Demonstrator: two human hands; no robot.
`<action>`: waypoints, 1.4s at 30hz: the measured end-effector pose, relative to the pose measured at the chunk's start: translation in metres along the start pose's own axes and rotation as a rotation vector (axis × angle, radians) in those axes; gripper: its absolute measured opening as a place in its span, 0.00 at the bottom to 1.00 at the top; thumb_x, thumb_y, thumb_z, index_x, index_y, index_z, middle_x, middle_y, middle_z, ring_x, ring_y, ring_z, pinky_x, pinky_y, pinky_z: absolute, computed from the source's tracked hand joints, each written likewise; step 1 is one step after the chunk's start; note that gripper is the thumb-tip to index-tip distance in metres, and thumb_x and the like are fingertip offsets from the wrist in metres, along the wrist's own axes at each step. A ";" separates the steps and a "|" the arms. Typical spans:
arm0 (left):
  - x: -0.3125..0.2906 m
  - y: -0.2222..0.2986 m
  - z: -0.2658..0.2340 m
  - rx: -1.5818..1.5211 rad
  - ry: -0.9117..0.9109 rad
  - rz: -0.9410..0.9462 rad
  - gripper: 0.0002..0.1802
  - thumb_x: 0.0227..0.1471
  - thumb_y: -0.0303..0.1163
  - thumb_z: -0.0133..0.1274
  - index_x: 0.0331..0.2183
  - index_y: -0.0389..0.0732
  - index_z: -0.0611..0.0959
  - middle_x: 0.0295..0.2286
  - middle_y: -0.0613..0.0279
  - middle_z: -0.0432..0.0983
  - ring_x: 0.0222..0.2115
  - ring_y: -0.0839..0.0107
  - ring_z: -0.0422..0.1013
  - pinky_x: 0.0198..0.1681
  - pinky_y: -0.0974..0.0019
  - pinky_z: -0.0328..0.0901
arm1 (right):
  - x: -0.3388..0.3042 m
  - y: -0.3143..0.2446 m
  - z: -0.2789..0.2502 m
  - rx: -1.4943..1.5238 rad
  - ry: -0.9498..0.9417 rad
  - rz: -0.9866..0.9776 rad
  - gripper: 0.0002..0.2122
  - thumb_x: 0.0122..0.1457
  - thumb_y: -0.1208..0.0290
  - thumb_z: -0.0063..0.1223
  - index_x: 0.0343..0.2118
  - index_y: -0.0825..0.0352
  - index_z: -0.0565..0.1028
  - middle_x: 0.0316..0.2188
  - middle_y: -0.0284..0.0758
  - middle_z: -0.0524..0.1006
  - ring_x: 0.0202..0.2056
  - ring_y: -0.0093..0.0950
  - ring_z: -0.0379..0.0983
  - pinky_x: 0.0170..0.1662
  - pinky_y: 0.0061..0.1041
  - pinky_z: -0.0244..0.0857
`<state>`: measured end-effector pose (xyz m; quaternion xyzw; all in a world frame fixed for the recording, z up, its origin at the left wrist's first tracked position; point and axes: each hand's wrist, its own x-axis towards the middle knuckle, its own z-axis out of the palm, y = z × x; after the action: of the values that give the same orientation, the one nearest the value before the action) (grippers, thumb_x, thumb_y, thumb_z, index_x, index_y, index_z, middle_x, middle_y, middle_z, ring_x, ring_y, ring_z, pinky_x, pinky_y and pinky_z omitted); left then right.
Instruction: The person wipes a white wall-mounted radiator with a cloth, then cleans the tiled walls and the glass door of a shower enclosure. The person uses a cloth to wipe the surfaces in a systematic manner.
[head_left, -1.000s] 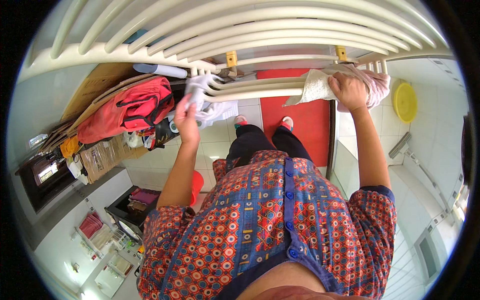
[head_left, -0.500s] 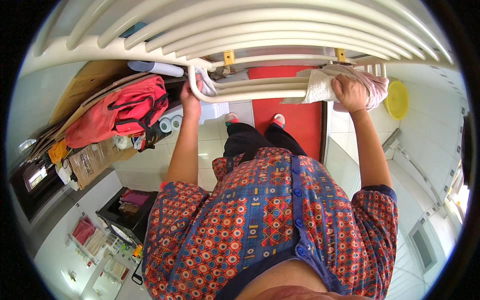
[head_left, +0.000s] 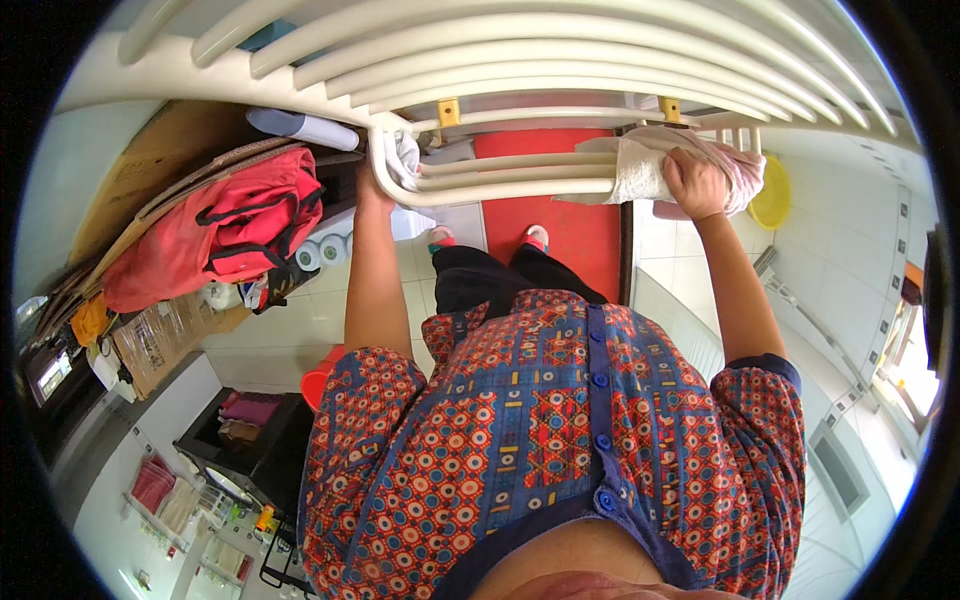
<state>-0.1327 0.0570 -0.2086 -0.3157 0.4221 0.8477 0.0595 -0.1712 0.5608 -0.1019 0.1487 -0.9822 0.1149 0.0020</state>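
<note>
A white tubular rack (head_left: 510, 187) with several parallel bars stretches across in front of me. At its right end my right hand (head_left: 697, 185) has its fingers wrapped round a white and pale pink cloth (head_left: 638, 172), which is draped over the lower bars. My left hand (head_left: 373, 192) is raised to the rack's left corner, and the curved tube there covers most of its fingers. Just inside that corner, beside this hand, hangs a light grey cloth (head_left: 405, 156). Whether the left fingers grip that cloth or the tube is hidden.
To the left, a red bag (head_left: 240, 225) lies against stacked cardboard (head_left: 160, 335). A red mat (head_left: 590, 240) covers part of the tiled floor below. A yellow basin (head_left: 770, 190) stands beyond the rack's right end. Near my left elbow is a red container (head_left: 322, 378).
The view has shifted slightly. My left hand has slipped further behind the corner tube. The right hand stays on the cloth. A red container now shows beside my left arm.
</note>
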 end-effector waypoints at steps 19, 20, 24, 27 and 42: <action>-0.015 -0.021 0.004 0.512 0.150 0.528 0.21 0.58 0.43 0.45 0.37 0.32 0.78 0.30 0.40 0.76 0.29 0.64 0.74 0.33 0.58 0.66 | 0.002 0.002 0.003 -0.029 0.003 0.015 0.14 0.58 0.55 0.43 0.30 0.58 0.78 0.22 0.43 0.77 0.26 0.44 0.75 0.30 0.41 0.68; -0.017 -0.022 0.001 0.616 0.172 0.553 0.21 0.57 0.43 0.45 0.37 0.32 0.78 0.30 0.44 0.77 0.30 0.65 0.74 0.35 0.59 0.66 | 0.000 0.001 0.002 -0.031 0.026 -0.005 0.14 0.58 0.55 0.42 0.30 0.58 0.78 0.22 0.43 0.77 0.26 0.44 0.75 0.30 0.41 0.68; -0.027 -0.008 0.007 1.067 0.160 0.619 0.24 0.55 0.43 0.47 0.44 0.31 0.75 0.35 0.52 0.78 0.34 0.64 0.74 0.38 0.60 0.66 | 0.000 0.004 0.004 -0.064 -0.020 0.034 0.15 0.58 0.55 0.42 0.30 0.57 0.78 0.22 0.43 0.77 0.26 0.44 0.75 0.31 0.41 0.68; -0.032 0.012 0.033 0.920 0.221 0.539 0.23 0.52 0.44 0.51 0.33 0.30 0.81 0.26 0.52 0.78 0.28 0.65 0.73 0.34 0.60 0.66 | -0.003 0.001 0.003 -0.042 -0.009 0.029 0.15 0.58 0.54 0.41 0.30 0.58 0.78 0.23 0.44 0.77 0.27 0.45 0.75 0.31 0.42 0.68; -0.021 0.000 0.016 1.022 0.161 0.679 0.22 0.52 0.42 0.51 0.36 0.30 0.79 0.31 0.48 0.78 0.32 0.61 0.74 0.38 0.58 0.66 | -0.004 -0.001 0.002 -0.032 -0.011 0.052 0.14 0.57 0.56 0.43 0.28 0.59 0.77 0.22 0.44 0.77 0.25 0.44 0.74 0.31 0.41 0.68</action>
<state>-0.1240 0.0724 -0.1891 -0.1586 0.8547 0.4836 -0.1019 -0.1674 0.5608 -0.1038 0.1235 -0.9874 0.0986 -0.0039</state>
